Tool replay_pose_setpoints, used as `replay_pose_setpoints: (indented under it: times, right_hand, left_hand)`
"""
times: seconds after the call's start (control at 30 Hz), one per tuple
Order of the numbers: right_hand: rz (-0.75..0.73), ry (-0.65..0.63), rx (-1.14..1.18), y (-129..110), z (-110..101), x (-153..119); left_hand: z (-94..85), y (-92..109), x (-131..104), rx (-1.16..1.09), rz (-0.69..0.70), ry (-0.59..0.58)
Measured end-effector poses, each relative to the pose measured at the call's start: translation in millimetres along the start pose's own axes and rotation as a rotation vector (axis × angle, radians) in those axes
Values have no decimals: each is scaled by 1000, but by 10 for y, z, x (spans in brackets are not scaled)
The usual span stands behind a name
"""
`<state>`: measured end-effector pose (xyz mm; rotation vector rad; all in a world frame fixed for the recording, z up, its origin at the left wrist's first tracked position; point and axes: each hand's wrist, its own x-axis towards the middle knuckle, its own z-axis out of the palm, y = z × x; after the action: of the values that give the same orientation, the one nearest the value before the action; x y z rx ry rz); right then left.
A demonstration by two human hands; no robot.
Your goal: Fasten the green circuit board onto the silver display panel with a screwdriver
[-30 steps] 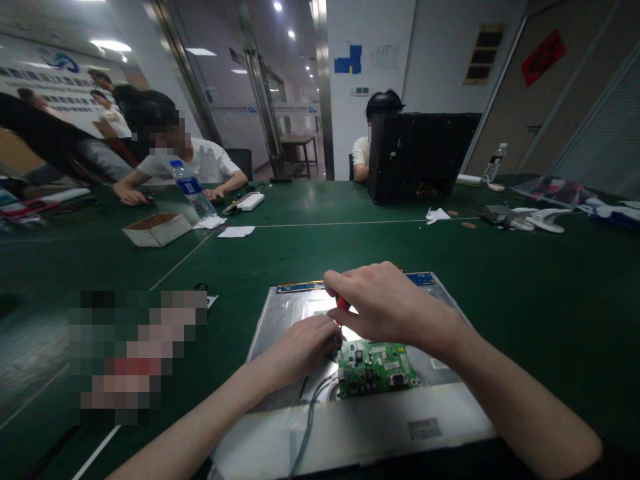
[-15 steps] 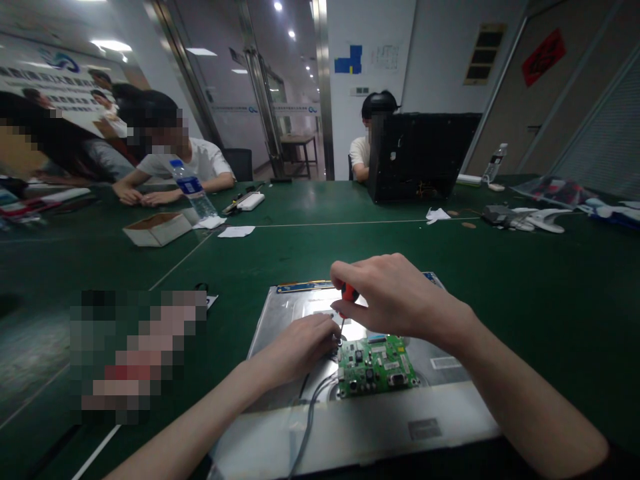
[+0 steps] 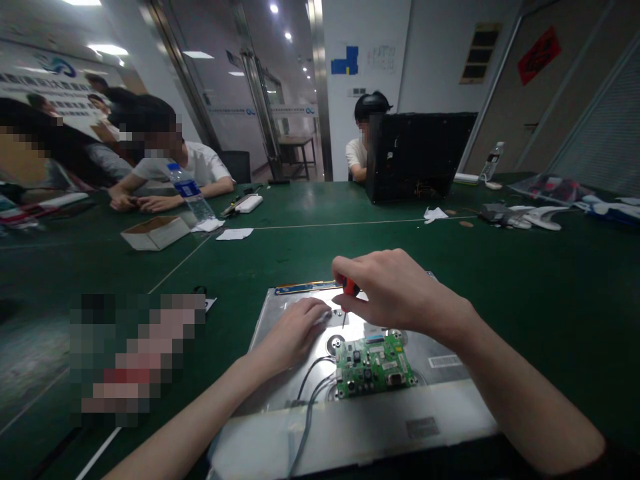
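Note:
A silver display panel (image 3: 280, 320) lies back side up in front of me, with a green circuit board (image 3: 375, 363) on it. My right hand (image 3: 395, 287) grips a screwdriver (image 3: 350, 288) by its red and black handle. Its thin shaft points down, the tip just beyond the board's upper left corner and apart from it. On the panel to the left rests my left hand (image 3: 300, 333), fingers stretched forward beside a few small screws (image 3: 337, 313). Grey cables (image 3: 311, 417) run from the board's left side toward me.
On the green table (image 3: 280, 257) stand an open cardboard box (image 3: 156, 233) and a water bottle (image 3: 193, 193) at left. A black monitor-like casing (image 3: 420, 157) stands across, a person behind it. Another person sits at far left. White scraps and plastic parts (image 3: 530, 217) lie at right.
The screwdriver's tip has lifted off the board's upper left corner. My left hand has moved away from that corner, up and left, uncovering the round mount and a cable.

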<state>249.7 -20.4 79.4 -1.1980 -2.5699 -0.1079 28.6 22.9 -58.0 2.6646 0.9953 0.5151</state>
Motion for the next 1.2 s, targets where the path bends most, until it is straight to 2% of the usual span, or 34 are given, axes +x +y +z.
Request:
replay_pose_setpoints:
  times: [0.3,0.53,0.67,0.8,0.87,0.97,1.1,1.2]
  right_hand:
    - [16,-3,0,10,-37,-12]
    - [11,-5,11,23,-76,-30]
    - [20,14,3,31,-122,-65]
    - [4,25,4,21,-165,-93]
    - [-14,20,15,5,-178,-98]
    - [-40,-12,50,-24,-194,-100]
    - [-62,-24,65,-53,-213,-108]
    - [-82,-22,64,-59,-218,-113]
  left_hand:
    - [10,-3,4,55,19,15]
    - [-106,78,14,125,5,-54]
    - [-275,216,3,161,16,-105]
    - [-376,498,-124,124,59,-144]
    - [-335,652,-243,118,44,-121]
    - [-149,805,-441,129,-18,-20]
    - [160,826,-605,110,5,144]
    - [291,798,-631,85,-24,186]
